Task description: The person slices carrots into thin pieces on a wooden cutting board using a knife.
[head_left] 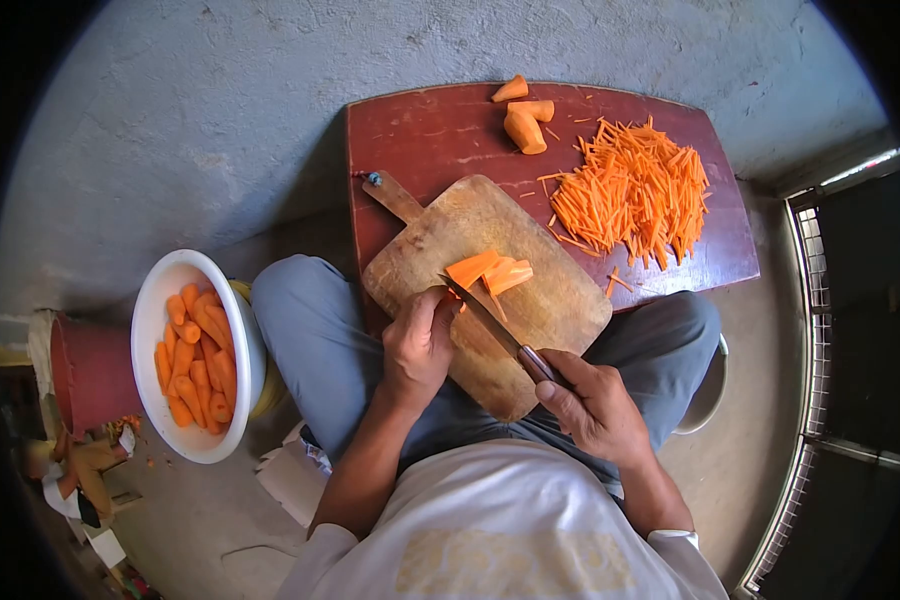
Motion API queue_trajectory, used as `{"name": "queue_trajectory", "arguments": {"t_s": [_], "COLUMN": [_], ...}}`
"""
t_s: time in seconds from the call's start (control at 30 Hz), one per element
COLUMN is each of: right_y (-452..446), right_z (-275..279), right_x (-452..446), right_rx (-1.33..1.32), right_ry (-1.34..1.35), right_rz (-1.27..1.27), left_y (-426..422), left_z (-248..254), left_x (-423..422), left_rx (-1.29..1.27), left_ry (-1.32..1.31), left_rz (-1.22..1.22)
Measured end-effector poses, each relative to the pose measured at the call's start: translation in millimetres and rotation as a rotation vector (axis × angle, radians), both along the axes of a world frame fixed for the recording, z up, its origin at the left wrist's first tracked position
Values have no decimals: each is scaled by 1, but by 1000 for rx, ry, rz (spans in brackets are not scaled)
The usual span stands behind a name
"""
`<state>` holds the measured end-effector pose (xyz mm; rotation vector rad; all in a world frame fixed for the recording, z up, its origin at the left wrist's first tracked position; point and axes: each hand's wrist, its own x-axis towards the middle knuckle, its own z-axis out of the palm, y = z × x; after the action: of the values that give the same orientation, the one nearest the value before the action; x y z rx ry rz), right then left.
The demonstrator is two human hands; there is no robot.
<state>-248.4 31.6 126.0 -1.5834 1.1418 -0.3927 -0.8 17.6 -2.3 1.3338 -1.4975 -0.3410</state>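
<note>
My right hand point(595, 405) grips the handle of a knife point(498, 330), whose blade slants up and left over a wooden cutting board point(550, 280). At the blade's tip, my left hand point(418, 345) has its fingers pressed together near a small bit of carrot; exactly what they pinch is too small to tell. Carrot slices point(490, 270) lie on the board just beyond the knife tip. The board rests partly on a red table point(420, 130) and partly over my lap. A heap of carrot strips point(635, 190) covers the table's right part.
Several carrot pieces point(525, 130) lie at the table's back edge. On the left stands a white basin point(145, 330) of peeled carrots point(200, 360), beside a red bucket point(90, 370). Another person point(90, 475) is at the lower left. A blue wall point(220, 130) rises behind the table.
</note>
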Motion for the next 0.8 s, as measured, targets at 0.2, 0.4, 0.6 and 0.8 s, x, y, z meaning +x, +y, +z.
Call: {"name": "queue_trajectory", "arguments": {"t_s": [0.2, 0.4, 0.6, 0.8], "right_y": [4, 5, -3, -22], "right_z": [3, -15, -38, -41], "right_x": [2, 6, 21, 29], "right_rx": [-51, -227, -221, -312], "right_ry": [-49, -82, 85, 125], "right_rz": [-10, 8, 62, 126], "left_y": [0, -2, 0, 2], "left_z": [-5, -9, -1, -5], "left_x": [2, 3, 3, 1], "left_rx": [2, -7, 51, 92], "left_ry": [22, 37, 30, 75], "left_rz": [-6, 3, 31, 17]}}
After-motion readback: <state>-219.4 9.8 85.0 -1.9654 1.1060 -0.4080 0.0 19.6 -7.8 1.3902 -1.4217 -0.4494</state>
